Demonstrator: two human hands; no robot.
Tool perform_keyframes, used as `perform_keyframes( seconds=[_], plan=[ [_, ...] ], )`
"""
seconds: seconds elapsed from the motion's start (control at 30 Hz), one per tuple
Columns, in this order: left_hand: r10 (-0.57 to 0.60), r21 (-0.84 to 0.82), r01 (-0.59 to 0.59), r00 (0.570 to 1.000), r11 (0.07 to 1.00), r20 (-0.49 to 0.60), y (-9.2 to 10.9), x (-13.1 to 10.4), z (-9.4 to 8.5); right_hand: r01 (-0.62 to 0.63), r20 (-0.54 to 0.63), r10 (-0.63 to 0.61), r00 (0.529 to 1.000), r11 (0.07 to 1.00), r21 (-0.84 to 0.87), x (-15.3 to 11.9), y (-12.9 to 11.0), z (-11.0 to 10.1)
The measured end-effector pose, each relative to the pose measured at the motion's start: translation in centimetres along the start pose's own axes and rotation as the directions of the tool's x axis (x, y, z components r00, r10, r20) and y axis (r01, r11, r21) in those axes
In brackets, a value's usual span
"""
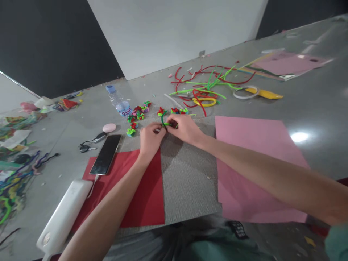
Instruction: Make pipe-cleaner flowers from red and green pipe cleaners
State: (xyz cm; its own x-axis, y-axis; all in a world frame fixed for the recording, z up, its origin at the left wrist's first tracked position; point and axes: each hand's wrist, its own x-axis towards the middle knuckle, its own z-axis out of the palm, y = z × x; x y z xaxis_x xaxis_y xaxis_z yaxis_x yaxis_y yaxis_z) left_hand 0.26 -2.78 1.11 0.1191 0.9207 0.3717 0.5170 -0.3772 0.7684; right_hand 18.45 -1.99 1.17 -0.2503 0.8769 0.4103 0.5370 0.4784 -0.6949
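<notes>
Fingertips together, the left hand and right hand pinch a green pipe cleaner above a gray table, near small colorful bundles. It appears mid-shaping; another bend would call for a steady grip.

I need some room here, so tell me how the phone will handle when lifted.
The phone should stay stiff, being a flat slab. Its smooth, glossy face looks apt to feel slippery. The white cable plugged into its near end would probably trail along.
</notes>
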Motion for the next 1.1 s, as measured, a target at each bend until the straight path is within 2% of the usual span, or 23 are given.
perform_keyframes(
  seconds=[0.3,0.6,0.73,0.9,1.1],
  plan=[
    [-0.008,0.006,0.008,1.000,1.000,-0.005,-0.1,0.0,0.2,-0.004,-0.050,0.004,0.999,1.000,0.009,0.0,0.1,0.1],
    [-0.031,-0.129,0.038,0.998,0.991,0.060,0.0,0.1,-0.2,0.081,-0.018,-0.082,0.996,0.995,-0.053,-0.1,-0.1,0.2],
    [-0.003,-0.190,0.018,0.997,0.982,0.081,-0.2,0.2,-0.2,0.045,-0.028,-0.044,0.999,0.999,0.024,0.1,0.1,0.2],
    [-0.043,-0.273,0.058,0.997,0.960,0.062,-0.5,0.2,-0.1,-0.007,-0.005,0.008,1.000,0.986,0.169,0.4,0.8,0.0],
    [-0.032,-0.312,0.062,0.995,0.948,0.099,-0.4,0.1,-0.2,-0.056,0.009,0.055,0.998,0.977,0.204,0.4,1.1,-0.1]
  ],
)
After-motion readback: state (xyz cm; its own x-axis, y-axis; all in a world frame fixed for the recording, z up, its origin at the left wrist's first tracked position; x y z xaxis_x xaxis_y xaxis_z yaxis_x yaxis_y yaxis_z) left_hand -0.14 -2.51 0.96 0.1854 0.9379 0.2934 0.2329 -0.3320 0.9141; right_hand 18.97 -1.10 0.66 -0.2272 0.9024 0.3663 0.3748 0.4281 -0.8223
